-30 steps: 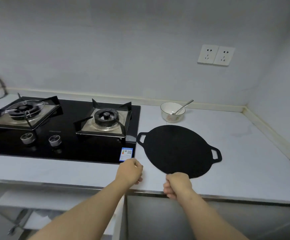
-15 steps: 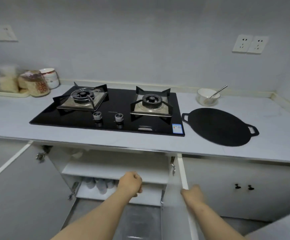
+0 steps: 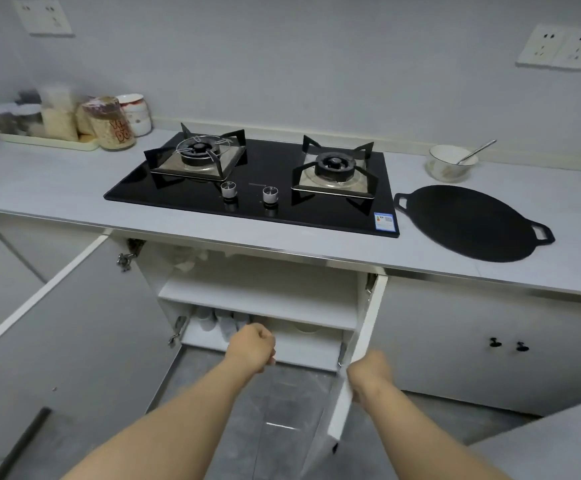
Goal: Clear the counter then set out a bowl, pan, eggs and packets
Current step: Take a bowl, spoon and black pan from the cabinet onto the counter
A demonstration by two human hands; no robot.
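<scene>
The pan (image 3: 469, 223) and bowl (image 3: 451, 164) sit on the counter (image 3: 57, 188), well above and right of the fingers; the pan, held a second ago, is released. The right hand (image 3: 368, 374) now grips the open door (image 3: 368, 323); the left hand (image 3: 252, 346) is fisted, empty. Still to fetch: eggs, packets.

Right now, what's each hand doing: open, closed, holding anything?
Left hand: closed fist, holding nothing.
Right hand: gripping the open cabinet door by its edge.

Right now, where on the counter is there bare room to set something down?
Bare counter lies between the jar and the hob, and along the front edge. Crowded: the tray far left, and pan and bowl right of the hob.
</scene>
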